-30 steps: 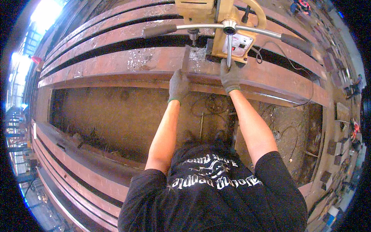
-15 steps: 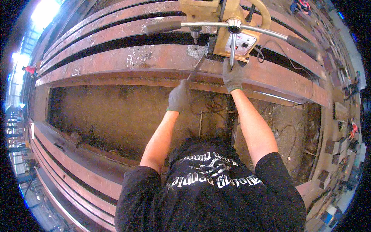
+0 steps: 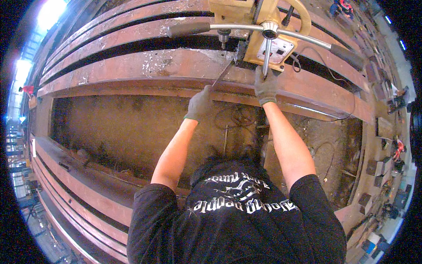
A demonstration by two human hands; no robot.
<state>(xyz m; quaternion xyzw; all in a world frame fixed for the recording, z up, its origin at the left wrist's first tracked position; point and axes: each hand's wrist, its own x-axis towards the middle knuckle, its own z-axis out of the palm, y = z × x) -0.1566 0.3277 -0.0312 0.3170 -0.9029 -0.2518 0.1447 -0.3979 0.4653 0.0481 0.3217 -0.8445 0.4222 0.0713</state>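
Observation:
A yellow magnetic drill press (image 3: 252, 48) stands on a rust-brown steel beam (image 3: 184, 66). Its feed handle (image 3: 237, 27) has a long crossbar with dark grips and a metal spoke pointing towards me. My gloved right hand (image 3: 266, 88) is closed around that spoke's lower end. My left hand (image 3: 200, 104), also gloved, is closed on a thin dark rod-like tool (image 3: 222, 75). The tool slants up to the right, its tip near the drill's base. Left of the base, the drill chuck (image 3: 223, 38) points down over the beam, where pale metal shavings (image 3: 222, 54) lie.
Parallel steel beams with dark gaps lie beyond and at the lower left (image 3: 88, 189). A recess with a dirty floor (image 3: 145, 132) lies below my arms. A black cable (image 3: 329, 70) trails right from the drill. Another person (image 3: 342, 9) is at the far upper right.
My left hand has shifted slightly left and down with the tool. The shavings under the chuck look fewer. My right hand stays on the spoke; the whole view has shifted a little.

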